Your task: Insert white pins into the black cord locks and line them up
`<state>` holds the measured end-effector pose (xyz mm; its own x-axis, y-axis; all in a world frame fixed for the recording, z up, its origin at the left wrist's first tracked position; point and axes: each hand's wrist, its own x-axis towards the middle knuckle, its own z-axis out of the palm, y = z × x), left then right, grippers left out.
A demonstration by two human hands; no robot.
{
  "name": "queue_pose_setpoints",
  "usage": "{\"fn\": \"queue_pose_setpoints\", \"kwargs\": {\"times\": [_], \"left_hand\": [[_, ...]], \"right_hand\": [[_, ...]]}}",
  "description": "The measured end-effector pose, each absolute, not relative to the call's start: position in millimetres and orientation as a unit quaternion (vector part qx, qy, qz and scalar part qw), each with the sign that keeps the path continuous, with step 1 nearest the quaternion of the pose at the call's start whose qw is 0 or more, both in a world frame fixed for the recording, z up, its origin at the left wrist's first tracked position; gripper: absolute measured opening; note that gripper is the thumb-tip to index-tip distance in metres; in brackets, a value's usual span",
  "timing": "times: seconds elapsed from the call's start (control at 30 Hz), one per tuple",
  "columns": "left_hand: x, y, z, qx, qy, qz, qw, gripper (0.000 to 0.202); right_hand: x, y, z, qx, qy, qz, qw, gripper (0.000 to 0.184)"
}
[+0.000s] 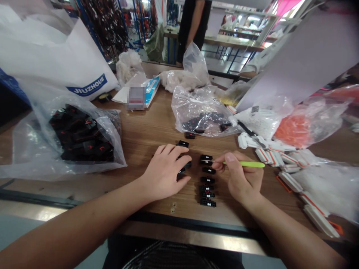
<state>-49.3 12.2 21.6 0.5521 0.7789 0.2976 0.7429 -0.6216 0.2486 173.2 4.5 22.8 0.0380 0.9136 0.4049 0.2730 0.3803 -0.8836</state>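
My left hand (165, 170) lies curled on the wooden table (146, 130), its fingers closed over small black connector parts (183, 168) that are mostly hidden under it. My right hand (238, 175) pinches a thin green-handled tool (248, 164), whose metal tip points left at the top of a short column of several black connectors (208, 181) lined up between my hands. One more black connector (183, 143) lies just beyond my left fingers.
A clear bag of black connectors (81, 136) sits at left, another (202, 116) behind the column. White connectors (269, 155) and an orange-filled bag (297, 129) lie at right. A white shopping bag (70, 63) stands far left; a person (192, 22) stands beyond the table.
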Motion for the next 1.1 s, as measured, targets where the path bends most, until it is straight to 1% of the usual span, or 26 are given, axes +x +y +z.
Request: {"fn": "queue_pose_setpoints", "kwargs": {"times": [0.07,0.2,0.27,0.53,0.7,0.87,1.1], "left_hand": [[-49.9,16.0,17.5,0.891,0.405,0.196,0.064,0.037],[-53.7,22.5,13.1,0.901,0.382,0.193,0.075,0.019],[-57.3,25.4,13.6,0.896,0.394,0.194,0.064,0.014],[-60.0,30.5,18.1,0.873,0.431,0.229,0.016,0.014],[-35.6,32.9,26.6,0.893,0.394,0.210,0.051,0.015],[-6.3,41.9,35.3,0.920,0.345,0.177,0.059,0.016],[1.5,46.2,20.4,0.918,0.346,0.184,0.054,0.012]], "right_hand": [[173.8,4.6,21.6,-0.472,-0.629,0.291,0.545,0.030],[175.5,7.1,20.4,-0.485,-0.629,0.279,0.540,0.033],[176.4,9.5,20.8,-0.484,-0.635,0.271,0.538,0.034],[181.7,22.1,21.8,-0.479,-0.607,0.261,0.578,0.033],[185.4,27.4,24.1,-0.480,-0.599,0.234,0.597,0.035],[187.5,28.0,26.7,-0.481,-0.595,0.215,0.607,0.035],[189.0,28.1,27.1,-0.472,-0.605,0.211,0.606,0.035]]}}
